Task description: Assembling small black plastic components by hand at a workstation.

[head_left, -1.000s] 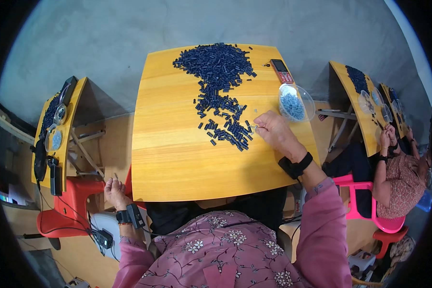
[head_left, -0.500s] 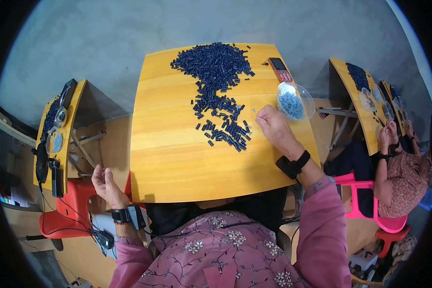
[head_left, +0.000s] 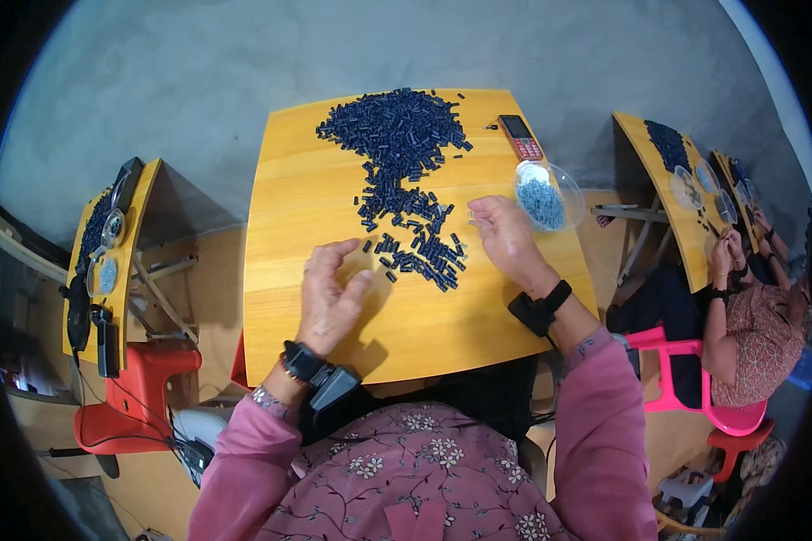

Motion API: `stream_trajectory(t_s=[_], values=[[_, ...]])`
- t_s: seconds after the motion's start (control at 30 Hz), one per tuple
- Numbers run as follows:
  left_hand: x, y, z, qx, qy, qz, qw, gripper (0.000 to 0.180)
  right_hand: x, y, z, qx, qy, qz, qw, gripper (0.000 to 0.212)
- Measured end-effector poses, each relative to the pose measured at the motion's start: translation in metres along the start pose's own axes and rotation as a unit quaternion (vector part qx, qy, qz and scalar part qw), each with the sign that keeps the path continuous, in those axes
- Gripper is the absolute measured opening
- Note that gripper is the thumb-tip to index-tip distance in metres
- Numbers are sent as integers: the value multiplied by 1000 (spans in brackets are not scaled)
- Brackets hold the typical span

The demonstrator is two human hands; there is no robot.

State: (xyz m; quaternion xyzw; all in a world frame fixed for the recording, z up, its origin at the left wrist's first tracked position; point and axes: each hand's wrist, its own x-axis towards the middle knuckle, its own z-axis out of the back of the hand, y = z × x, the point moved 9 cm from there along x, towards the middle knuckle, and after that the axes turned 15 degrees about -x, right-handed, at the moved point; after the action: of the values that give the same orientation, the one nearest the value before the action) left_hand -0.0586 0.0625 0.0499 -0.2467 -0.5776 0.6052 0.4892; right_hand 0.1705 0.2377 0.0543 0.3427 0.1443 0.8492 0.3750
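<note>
Over the left part of the yellow table (head_left: 298,180), my left hand (head_left: 327,293) has thumb and fingers apart and nothing between them. Its fingertips are close to the near end of a long heap of small dark tube-shaped pieces (head_left: 392,131). My right hand (head_left: 510,239) is on the heap's right side, fingers pinched together. A tiny pale sliver shows at its fingertips, too small to make out. Just beyond this hand stands a round clear tub (head_left: 576,206) holding many small grey-blue bits (head_left: 539,206) and a white round piece (head_left: 530,171).
A red and black keypad phone (head_left: 521,137) lies by the table's far right corner. Side tables carry similar heaps, at left (head_left: 149,189) and right (head_left: 636,149). A person (head_left: 753,334) works at the right on a pink chair (head_left: 663,370). A red stool (head_left: 144,397) stands at left.
My left hand has come from beyond the table's left edge to over the tabletop, near the dark pieces. My right hand has shifted slightly, still pinched.
</note>
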Motion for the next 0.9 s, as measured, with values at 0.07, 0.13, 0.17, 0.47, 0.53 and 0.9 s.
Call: stream_trajectory(t_s=[0.07,0.13,0.17,0.47,0.53,0.9], values=[[7,-6,-16,60,15,-41,997,43,12,14,-6,-39,48,15,998,21],[8,-4,-23,126,18,-29,991,46,25,28,-9,-54,68,15,996,19],[8,-1,-25,134,8,-33,990,47,30,33,-13,-69,89,14,994,18],[7,-4,-33,160,15,-53,986,47,44,28,-46,-144,188,12,971,15],[7,-3,-33,163,16,-47,985,47,43,30,-48,-143,177,18,974,14],[7,-6,-32,160,20,-43,986,44,41,30,-47,-124,164,8,979,9]])
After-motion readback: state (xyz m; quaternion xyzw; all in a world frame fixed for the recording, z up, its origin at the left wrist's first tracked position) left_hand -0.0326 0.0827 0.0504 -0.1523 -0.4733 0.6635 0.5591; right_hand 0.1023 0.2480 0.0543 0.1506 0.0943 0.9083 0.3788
